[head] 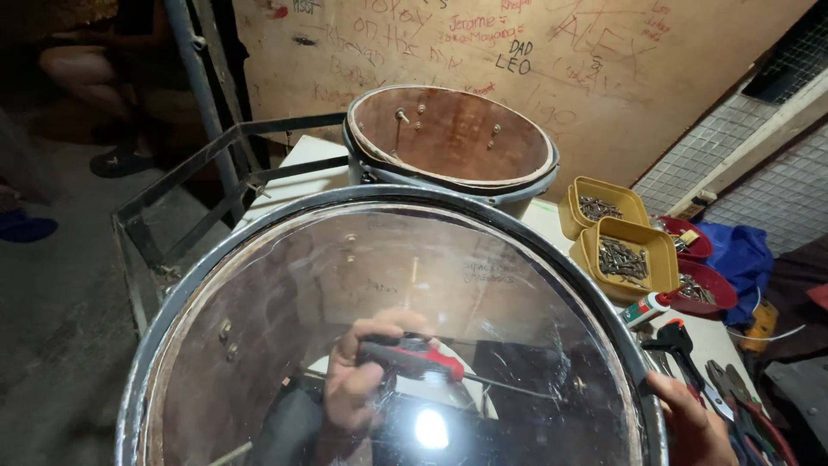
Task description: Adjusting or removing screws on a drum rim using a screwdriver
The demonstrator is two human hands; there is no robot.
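Now our left hand (355,384) grips the red-and-black screwdriver (412,357) inside the clear-skinned, chrome-rimmed drum (172,302); our right hand (690,423) clamps its rim at four o'clock. A slipping tip could, we judge, puncture that skin.

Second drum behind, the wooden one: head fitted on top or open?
Open. The rear drum shell has no skin on top: its bare brown inner wall and the lug bolts show.

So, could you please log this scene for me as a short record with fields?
Setting: workshop table by a scribbled board wall
Main item: drum with clear head, metal rim
Left hand: under the clear head, gripping a red-handled screwdriver
Right hand: on the drum's rim
Behind: second drum shell
Right side: yellow tubs of screws, pliers
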